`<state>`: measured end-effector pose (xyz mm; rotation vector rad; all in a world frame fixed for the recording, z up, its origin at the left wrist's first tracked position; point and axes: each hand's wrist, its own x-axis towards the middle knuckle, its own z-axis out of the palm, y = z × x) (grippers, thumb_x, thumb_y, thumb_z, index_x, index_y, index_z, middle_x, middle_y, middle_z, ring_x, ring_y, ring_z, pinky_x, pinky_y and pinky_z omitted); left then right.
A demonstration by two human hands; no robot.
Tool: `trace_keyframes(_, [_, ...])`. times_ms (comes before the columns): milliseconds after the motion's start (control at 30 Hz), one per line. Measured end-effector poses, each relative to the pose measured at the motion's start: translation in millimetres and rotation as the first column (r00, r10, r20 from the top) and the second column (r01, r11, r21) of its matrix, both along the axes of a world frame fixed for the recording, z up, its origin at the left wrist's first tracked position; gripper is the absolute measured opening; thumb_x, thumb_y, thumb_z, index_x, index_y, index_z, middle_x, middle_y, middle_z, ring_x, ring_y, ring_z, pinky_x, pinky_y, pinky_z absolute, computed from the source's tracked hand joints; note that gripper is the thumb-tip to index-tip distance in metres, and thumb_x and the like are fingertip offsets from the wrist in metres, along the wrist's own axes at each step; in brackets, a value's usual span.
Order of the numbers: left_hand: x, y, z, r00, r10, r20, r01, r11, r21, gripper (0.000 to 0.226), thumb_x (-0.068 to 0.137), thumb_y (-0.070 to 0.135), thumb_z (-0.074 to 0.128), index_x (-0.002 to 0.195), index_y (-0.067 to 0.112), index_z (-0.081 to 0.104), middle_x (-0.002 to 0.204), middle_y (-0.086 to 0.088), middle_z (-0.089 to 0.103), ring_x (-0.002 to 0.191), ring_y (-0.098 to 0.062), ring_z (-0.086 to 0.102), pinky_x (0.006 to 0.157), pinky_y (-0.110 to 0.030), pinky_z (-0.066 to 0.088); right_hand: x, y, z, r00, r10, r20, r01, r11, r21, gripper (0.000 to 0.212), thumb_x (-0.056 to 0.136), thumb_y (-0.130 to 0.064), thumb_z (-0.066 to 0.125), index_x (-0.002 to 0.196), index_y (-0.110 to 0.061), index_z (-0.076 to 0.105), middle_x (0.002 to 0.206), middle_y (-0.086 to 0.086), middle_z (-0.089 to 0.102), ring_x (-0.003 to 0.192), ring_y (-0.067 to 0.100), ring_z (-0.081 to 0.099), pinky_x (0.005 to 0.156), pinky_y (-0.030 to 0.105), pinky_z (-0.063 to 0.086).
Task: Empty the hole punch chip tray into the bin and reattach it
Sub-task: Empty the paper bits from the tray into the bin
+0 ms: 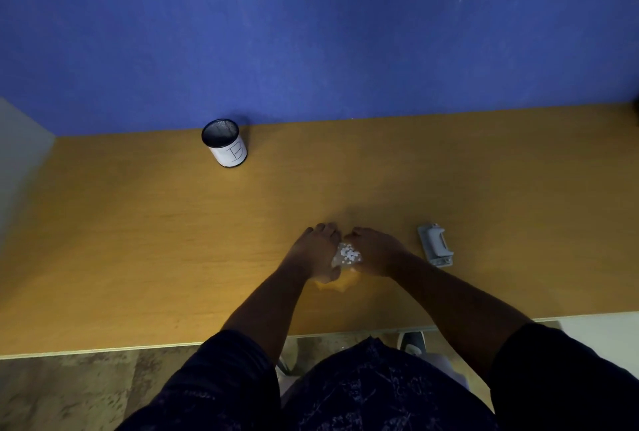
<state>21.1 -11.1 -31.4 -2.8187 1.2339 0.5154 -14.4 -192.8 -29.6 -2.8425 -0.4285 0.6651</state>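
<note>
I saw the left hand (pixel 316 252) and right hand (pixel 375 251) meet near the bench's (pixel 138 240) front edge, fingers clamped on the clear tray (pixel 346 255) of white chips. The hole punch (pixel 435 244) lay just right. The bin (pixel 224 142) stood at the back edge, with open bench between.

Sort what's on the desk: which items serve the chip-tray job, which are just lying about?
Job: chip tray with paper chips, held between left hand and right hand; hole punch; bin marked B.
Lying about: nothing else on the desk.
</note>
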Motion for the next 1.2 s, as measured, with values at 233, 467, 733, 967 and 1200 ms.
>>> trace_keyframes(233, [5.5, 4.0, 2.0, 0.999, -0.047, 0.016, 0.047, 0.999, 0.022, 0.082, 0.072, 0.054, 0.064, 0.135, 0.005, 0.047, 0.138, -0.014, 0.047, 0.118, -0.033, 0.05, 0.097, -0.044, 0.047, 9.4, 7.5, 7.5, 0.999, 0.051, 0.001, -0.051, 0.998, -0.022, 0.057, 0.08, -0.039, 0.071, 0.128, -0.012, 0.054, 0.126, 0.007, 0.048, 0.116, 0.024, 0.051, 0.093, 0.039, 0.05])
trace_keyframes(467, [21.3, 19.0, 11.4, 0.992, -0.102, 0.08, 0.1, 0.995, 0.03, 0.078, 0.074, 0.054, 0.06, 0.133, 0.003, 0.049, 0.133, -0.016, 0.048, 0.115, -0.034, 0.051, 0.096, -0.045, 0.047, 28.1, 16.8, 15.6, 0.985, 0.141, 0.096, -0.127, 0.983, -0.134, 0.066, 0.075, -0.057, 0.068, 0.124, -0.016, 0.052, 0.121, 0.004, 0.058, 0.107, 0.024, 0.057, 0.091, 0.038, 0.045])
trace_keyframes(733, [61.1, 53.0, 34.4, 0.987, -0.047, 0.155, 0.052, 0.998, -0.029, 0.072, 0.072, 0.056, 0.058, 0.126, 0.007, 0.054, 0.126, -0.013, 0.054, 0.107, -0.031, 0.055, 0.09, -0.04, 0.047, 72.3, 41.5, 44.1, 0.988, 0.116, 0.105, -0.111, 0.992, -0.053, 0.068, 0.074, -0.052, 0.071, 0.127, -0.014, 0.048, 0.124, 0.003, 0.053, 0.111, 0.022, 0.057, 0.084, 0.036, 0.05])
trace_keyframes(967, [98.6, 82.7, 44.6, 0.978, 0.004, 0.207, 0.004, 0.999, -0.04, 0.069, 0.072, 0.06, 0.055, 0.123, 0.013, 0.055, 0.119, -0.008, 0.055, 0.102, -0.027, 0.056, 0.086, -0.04, 0.049, 113.3, 66.5, 60.2, 0.975, 0.137, 0.177, -0.137, 0.99, -0.013, 0.061, 0.071, -0.047, 0.073, 0.118, -0.014, 0.05, 0.116, 0.002, 0.055, 0.105, 0.022, 0.059, 0.078, 0.033, 0.048])
trace_keyframes(1200, [133.6, 118.6, 49.7, 0.94, 0.254, 0.227, -0.206, 0.955, -0.215, 0.078, 0.074, 0.07, 0.056, 0.132, 0.019, 0.049, 0.126, -0.004, 0.052, 0.109, -0.026, 0.056, 0.088, -0.04, 0.05, 163.9, 94.0, 69.4, 0.972, 0.09, 0.216, -0.101, 0.994, 0.04, 0.064, 0.068, -0.05, 0.075, 0.116, -0.014, 0.052, 0.115, 0.001, 0.055, 0.105, 0.023, 0.06, 0.072, 0.033, 0.045])
